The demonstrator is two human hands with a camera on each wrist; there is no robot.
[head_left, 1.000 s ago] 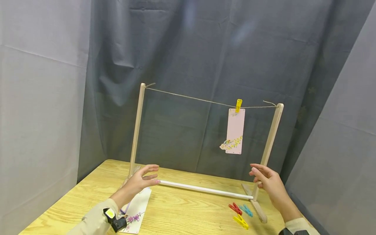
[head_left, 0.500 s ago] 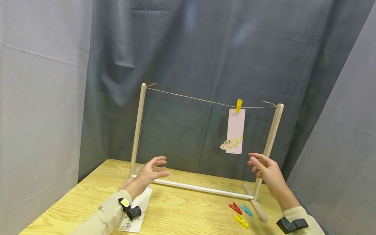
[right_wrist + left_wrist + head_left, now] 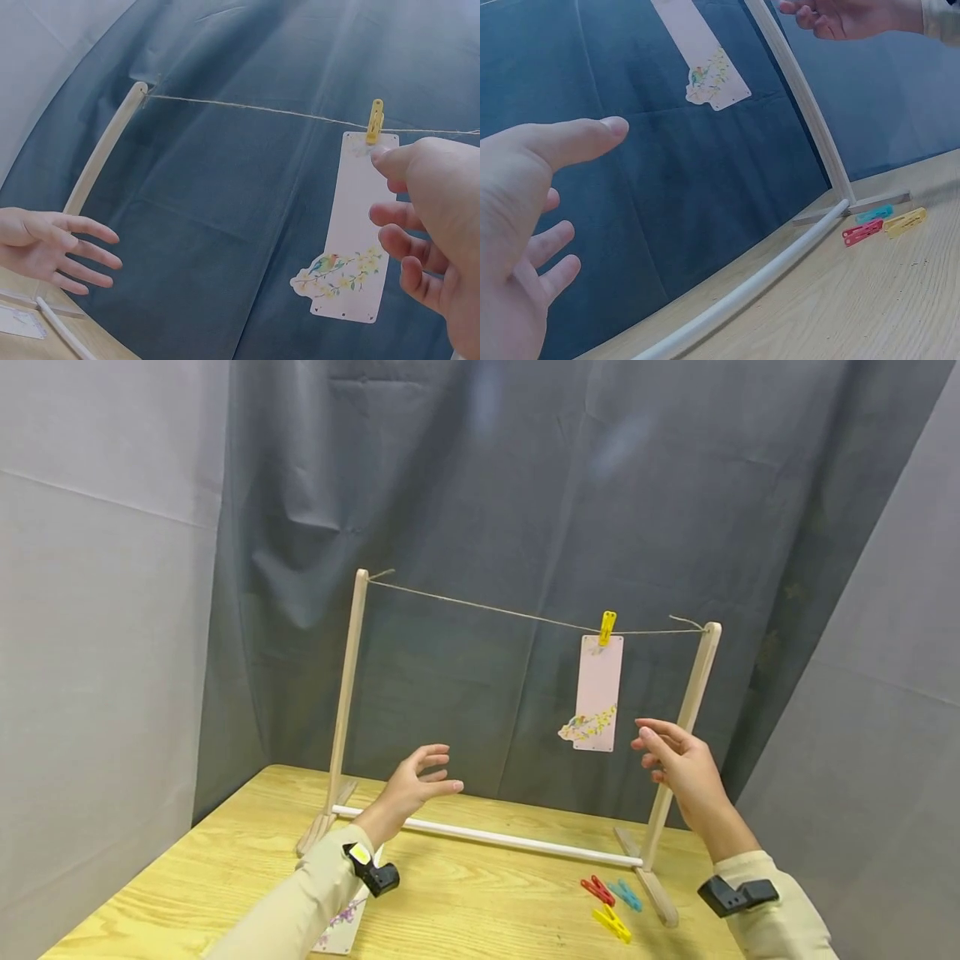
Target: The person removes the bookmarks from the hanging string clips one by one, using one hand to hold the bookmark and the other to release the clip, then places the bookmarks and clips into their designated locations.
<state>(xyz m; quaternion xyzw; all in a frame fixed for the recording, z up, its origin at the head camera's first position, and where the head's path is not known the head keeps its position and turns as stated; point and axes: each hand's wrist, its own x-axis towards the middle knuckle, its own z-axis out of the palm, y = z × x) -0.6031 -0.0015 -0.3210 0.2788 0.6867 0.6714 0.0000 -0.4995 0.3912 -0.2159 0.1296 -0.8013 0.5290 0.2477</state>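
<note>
A pale pink bookmark-like card [image 3: 597,685] with yellow flowers and a bird hangs from a string [image 3: 480,605], held by a yellow clothespin [image 3: 607,628]. My right hand [image 3: 686,770] is raised in front of the right post, just right of the card, with fingers loosely bent and nothing in them. My left hand [image 3: 411,787] hovers above the white crossbar [image 3: 495,837], fingers apart and holding nothing. Beneath the left forearm lies a white card [image 3: 347,927] with purple blossoms, partly hidden by the sleeve.
Red [image 3: 597,890], blue [image 3: 626,894] and yellow [image 3: 612,923] clothespins lie on the wooden table [image 3: 465,927] near the right foot of the stand. Wooden posts rise at left [image 3: 347,693] and right [image 3: 693,681]. Grey curtains [image 3: 450,485] enclose the back and sides.
Both hands have risen, and the left has also shifted right. The hanging card and the loose clothespins stay where they were.
</note>
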